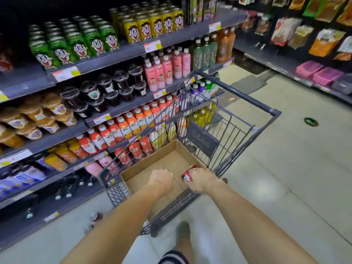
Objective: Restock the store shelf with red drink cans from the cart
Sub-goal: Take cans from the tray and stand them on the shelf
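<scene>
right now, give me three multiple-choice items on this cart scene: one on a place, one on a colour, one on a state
1. Where is the cardboard box?
A. on the floor
B. inside the shopping cart
C. on a shelf

2. What colour is the can in the right hand?
A. green
B. yellow
C. red

3. What is the left hand doing?
A. curled, with no can visible in it
B. gripping the cart handle
C. holding a bottle

Answers: 1 B, the cart's wire walls surround the box. 2 C, its red side shows beside the fingers. 3 A, its fist hangs over the bare box floor.
</scene>
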`<move>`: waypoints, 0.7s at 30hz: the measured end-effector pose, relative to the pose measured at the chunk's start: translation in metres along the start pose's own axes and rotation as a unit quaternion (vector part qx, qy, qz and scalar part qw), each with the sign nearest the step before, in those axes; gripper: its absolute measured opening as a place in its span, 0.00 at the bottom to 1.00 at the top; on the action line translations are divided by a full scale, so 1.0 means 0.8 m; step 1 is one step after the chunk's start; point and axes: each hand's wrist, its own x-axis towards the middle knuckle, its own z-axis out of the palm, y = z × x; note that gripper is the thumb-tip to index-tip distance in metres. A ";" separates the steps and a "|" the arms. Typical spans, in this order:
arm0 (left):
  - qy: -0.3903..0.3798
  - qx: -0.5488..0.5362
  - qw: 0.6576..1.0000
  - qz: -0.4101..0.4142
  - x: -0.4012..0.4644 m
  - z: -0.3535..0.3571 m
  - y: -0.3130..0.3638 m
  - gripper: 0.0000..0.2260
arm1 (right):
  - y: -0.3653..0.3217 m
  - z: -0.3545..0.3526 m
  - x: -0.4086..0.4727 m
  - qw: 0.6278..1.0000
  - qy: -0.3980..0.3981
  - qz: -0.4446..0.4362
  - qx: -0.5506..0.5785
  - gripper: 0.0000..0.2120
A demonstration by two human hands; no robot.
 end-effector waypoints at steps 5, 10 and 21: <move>-0.052 0.017 0.999 0.005 0.062 0.007 0.003 0.16 | 0.041 -0.018 0.050 1.000 -0.009 -0.001 -0.008 0.26; -0.079 -0.070 0.994 0.006 0.152 -0.002 0.008 0.15 | 0.084 -0.045 0.122 0.999 -0.037 0.010 -0.016 0.27; -0.136 -0.152 0.979 0.004 0.331 0.090 0.009 0.14 | 0.094 0.011 0.309 0.978 -0.195 -0.011 -0.072 0.25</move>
